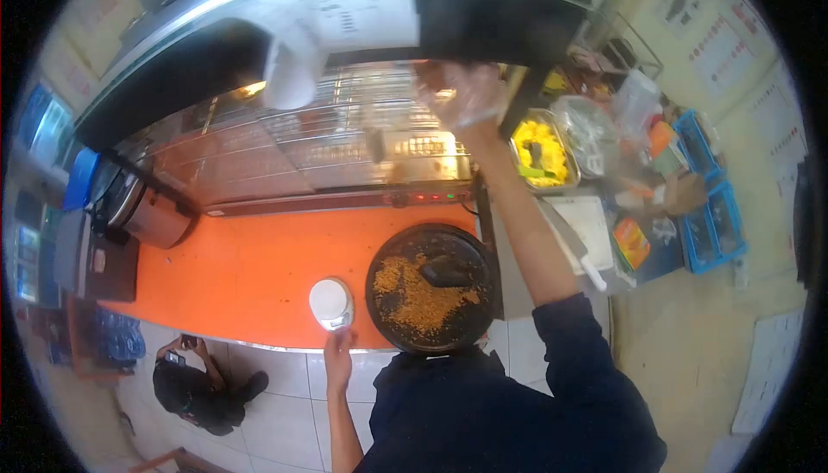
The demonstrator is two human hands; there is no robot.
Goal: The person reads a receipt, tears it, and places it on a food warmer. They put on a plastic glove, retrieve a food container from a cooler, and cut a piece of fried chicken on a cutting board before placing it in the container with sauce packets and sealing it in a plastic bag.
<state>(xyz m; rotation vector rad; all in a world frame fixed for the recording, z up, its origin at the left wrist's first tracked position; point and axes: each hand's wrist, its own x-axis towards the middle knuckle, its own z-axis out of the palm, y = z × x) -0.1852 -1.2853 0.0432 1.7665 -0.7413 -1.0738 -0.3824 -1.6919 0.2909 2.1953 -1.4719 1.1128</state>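
My left hand is at the front edge of a white kitchen scale, fingertips right at its display side and nothing held in them. The scale stands on the orange counter. To its right lies a round black pan with golden-brown crumbs spread over it and a dark scoop resting in them. My right hand, in a clear plastic glove, is raised at the upper right of the glass warming cabinet. Motion smears its fingers.
A steel tray of yellow food sits right of the cabinet. A white-handled knife lies by a white board. Another person's hand is near blue baskets. A rice cooker stands left; a person is below.
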